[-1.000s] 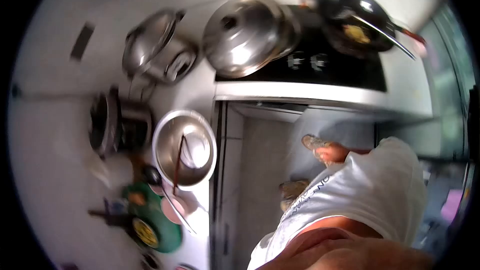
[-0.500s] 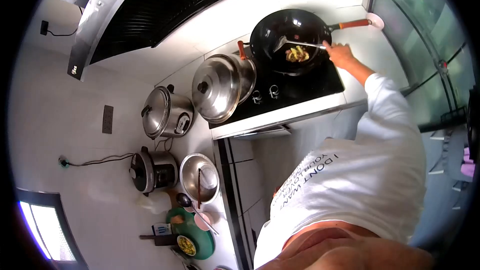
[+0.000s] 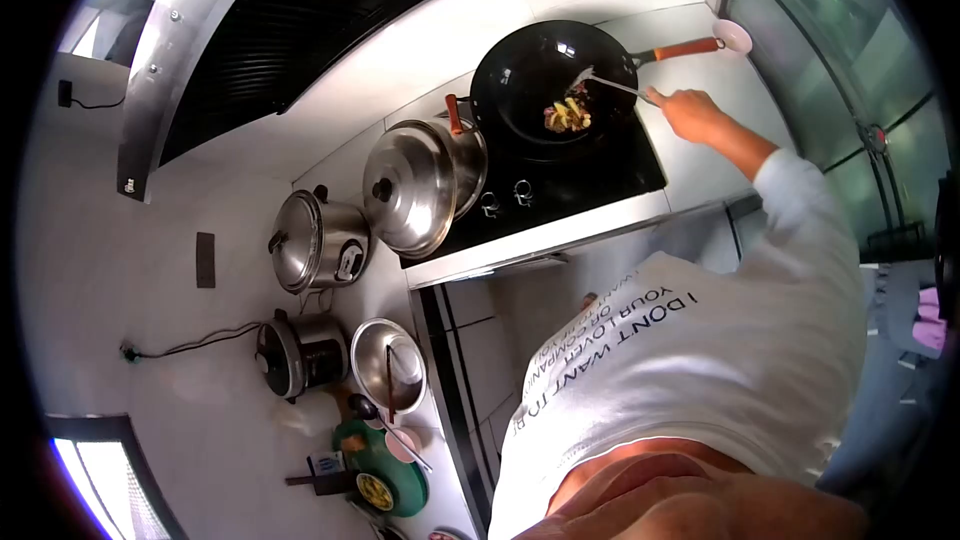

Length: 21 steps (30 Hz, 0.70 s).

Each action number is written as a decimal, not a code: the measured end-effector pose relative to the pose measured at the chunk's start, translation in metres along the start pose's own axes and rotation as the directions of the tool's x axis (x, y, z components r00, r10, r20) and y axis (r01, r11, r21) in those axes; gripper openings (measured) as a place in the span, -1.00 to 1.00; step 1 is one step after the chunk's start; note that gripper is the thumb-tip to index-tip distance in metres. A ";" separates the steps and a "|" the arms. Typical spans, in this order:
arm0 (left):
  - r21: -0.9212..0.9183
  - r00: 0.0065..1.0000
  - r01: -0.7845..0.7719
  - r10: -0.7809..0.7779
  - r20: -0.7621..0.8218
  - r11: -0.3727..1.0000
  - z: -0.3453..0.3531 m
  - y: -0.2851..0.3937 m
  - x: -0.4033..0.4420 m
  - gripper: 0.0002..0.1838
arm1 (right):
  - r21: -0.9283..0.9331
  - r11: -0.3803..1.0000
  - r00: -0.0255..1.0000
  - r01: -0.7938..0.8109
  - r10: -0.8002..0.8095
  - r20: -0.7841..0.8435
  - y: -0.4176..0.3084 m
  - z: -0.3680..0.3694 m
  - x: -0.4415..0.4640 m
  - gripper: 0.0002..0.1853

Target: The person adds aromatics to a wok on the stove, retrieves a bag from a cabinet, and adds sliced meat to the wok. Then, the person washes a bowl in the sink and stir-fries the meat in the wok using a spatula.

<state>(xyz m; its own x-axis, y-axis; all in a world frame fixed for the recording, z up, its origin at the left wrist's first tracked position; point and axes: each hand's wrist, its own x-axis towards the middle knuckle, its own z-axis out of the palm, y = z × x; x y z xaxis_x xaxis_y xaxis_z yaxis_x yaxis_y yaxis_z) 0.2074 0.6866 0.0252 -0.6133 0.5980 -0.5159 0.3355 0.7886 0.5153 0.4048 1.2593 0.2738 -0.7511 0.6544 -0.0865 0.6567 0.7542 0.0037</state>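
Note:
My right hand (image 3: 690,114) is closed around the end of a metal spatula (image 3: 620,88), to the right of a black wok (image 3: 525,75). The spatula's blade is inside the wok, just above a small heap of yellow and brown food (image 3: 568,116). The wok stands on the black hob (image 3: 590,180), its red-brown handle (image 3: 685,49) pointing right toward a small pink bowl (image 3: 734,36). I cannot see my left hand.
Left of the wok is a steel pot with a domed lid (image 3: 410,190), then two cookers (image 3: 340,245). A steel bowl (image 3: 375,350) holds chopsticks. Below it are a ladle (image 3: 363,406) and a green tray (image 3: 410,490). A range hood (image 3: 200,30) hangs at upper left.
My right hand, out of view a second ago, came in holding the spatula. Since the middle frame the blade has tilted and shifted above the food, and the whole view has moved slightly.

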 end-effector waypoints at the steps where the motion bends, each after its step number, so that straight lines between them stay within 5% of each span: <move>1: -0.005 1.000 0.008 -0.008 -0.008 1.000 -0.003 -0.007 0.002 -0.81 | 0.066 0.998 0.999 -0.024 0.022 0.032 -0.005 -0.005 -0.013 -0.49; 7: -0.054 0.999 0.020 -0.022 -0.029 0.998 -0.018 -0.047 0.023 -0.81 | 0.420 0.904 0.988 -0.086 0.023 0.152 -0.036 -0.082 -0.087 -0.61; 14: -0.108 0.998 0.015 -0.021 -0.053 0.994 -0.033 -0.087 0.050 -0.81 | 0.138 0.988 0.985 -0.066 0.042 0.170 -0.086 -0.108 -0.088 -0.62; 17: -0.138 0.998 0.001 -0.010 -0.063 0.990 -0.034 -0.097 0.060 -0.81 | 0.189 0.981 0.997 -0.033 0.019 0.072 -0.096 -0.063 -0.046 -0.59; 21: -0.177 0.996 -0.040 0.026 -0.081 0.983 -0.036 -0.096 0.077 -0.81 | 0.317 0.933 0.975 -0.173 0.208 -0.078 -0.111 -0.008 0.014 -0.60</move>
<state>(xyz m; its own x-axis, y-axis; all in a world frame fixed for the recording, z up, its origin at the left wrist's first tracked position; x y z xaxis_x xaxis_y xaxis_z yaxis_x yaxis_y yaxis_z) 0.1025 0.6520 -0.0393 -0.6600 0.6050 -0.4454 0.2283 0.7263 0.6484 0.3207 1.1850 0.2804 -0.6013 0.7990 -0.0062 0.7641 0.5728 -0.2969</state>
